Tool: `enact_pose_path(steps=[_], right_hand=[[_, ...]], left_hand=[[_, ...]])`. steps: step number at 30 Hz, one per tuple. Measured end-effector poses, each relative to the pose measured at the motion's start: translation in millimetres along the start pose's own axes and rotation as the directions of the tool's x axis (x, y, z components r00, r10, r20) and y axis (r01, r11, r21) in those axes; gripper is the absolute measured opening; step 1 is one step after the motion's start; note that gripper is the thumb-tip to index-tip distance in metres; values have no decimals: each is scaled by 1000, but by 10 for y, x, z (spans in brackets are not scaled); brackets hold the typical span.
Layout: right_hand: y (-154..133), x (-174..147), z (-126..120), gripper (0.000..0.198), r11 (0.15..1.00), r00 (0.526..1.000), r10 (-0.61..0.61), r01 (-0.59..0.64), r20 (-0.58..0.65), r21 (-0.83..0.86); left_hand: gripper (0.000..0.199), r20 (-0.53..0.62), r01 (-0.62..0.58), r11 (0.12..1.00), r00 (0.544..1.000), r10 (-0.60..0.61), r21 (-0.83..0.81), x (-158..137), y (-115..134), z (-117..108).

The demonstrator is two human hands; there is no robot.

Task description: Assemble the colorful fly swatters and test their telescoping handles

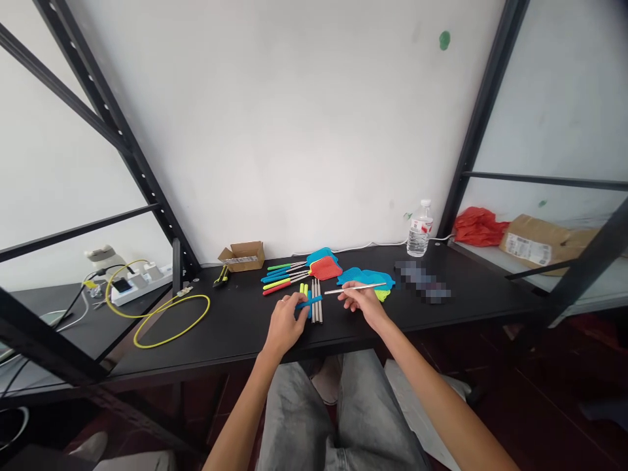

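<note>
Pinching a blue handle [314, 301] between thumb and fingers of the left hand [285, 320], just below the frame's centre. Pinching a slender silver rod [377, 285] with the right hand [363, 303], slightly farther right. Held nearly end to end, seemingly to face rod tip and handle end toward each other; too small to tell whether touching. Gripped partway along the rod, probably for balance, with both tips free. Laid side by side at centre, likely for easy reach: loose metal rods [316, 310] next to yellow-green handles [303, 289]. Fanned out above these, perhaps to stay clear of loose parts: fly swatters [277, 286] with a red mesh head [326, 267] foremost. Piled right of centre: blue mesh heads [370, 277]. Straight, thin and shiny along the rod; thicker, plain and evenly coloured along the blue handle.
</note>
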State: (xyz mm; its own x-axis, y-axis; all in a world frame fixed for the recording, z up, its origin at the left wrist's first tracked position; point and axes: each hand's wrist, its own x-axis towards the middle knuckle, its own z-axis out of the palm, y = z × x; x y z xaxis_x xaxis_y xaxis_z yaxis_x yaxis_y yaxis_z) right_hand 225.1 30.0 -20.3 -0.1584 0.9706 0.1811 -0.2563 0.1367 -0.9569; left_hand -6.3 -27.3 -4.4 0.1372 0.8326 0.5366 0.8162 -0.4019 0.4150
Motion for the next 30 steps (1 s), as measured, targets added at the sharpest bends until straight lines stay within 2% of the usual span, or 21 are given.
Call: enact_pose_path(steps=[3,10,14,18,30], right_hand=[[-13,-25,9,31,1000,1000,10,-10,-14,21],[-39,-80,-13,34,994,994,-49,57,-93,93],[-36,-78,-16,34,989,995,-76,84,-70,118],[-22,-65,-8,32,990,997,-54,60,-47,129],[-26,-67,9,31,992,996,-36,45,-78,119]], left_hand=[[18,34,-17,1000,999,17,-9,22,2,24],[24,-2,13,999,1000,-13,-34,119,-73,62],[33,11,-60,998,998,60,-30,172,-78,69],[36,13,-128,992,992,128,14,177,-67,75],[32,3,-154,986,988,154,61,138,-79,88]])
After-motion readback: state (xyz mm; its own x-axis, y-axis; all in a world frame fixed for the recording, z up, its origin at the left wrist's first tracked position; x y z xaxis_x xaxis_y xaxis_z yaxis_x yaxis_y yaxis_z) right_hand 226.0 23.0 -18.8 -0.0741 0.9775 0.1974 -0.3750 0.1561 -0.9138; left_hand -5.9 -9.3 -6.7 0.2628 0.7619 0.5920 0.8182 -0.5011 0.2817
